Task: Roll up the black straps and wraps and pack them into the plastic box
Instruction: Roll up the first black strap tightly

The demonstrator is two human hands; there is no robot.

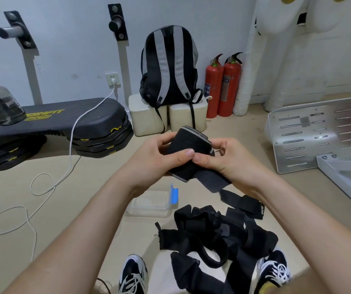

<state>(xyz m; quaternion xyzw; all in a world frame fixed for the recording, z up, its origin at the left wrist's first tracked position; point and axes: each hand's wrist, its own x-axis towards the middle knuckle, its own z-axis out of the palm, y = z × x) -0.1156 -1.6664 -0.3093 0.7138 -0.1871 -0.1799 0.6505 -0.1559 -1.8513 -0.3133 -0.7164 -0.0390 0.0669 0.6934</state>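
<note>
A black wrap with grey edge stripes [191, 143] is held up in front of me, partly rolled. My left hand [159, 158] grips its left side with the thumb pressed on top. My right hand [227, 160] pinches its right side, and a loose tail hangs below the hands. On the floor below lies a clear plastic box [149, 205] with a blue clip on its right rim. A tangled heap of black straps and wraps [219, 236] lies on the floor to the right of the box, between my shoes.
A black step platform [64, 122] with a water jug stands at left, and a white cable [68, 158] trails over the floor. A backpack [170, 64] sits on pale blocks; two red extinguishers [223, 83] stand beside it. A slotted metal plate [316, 134] lies at right.
</note>
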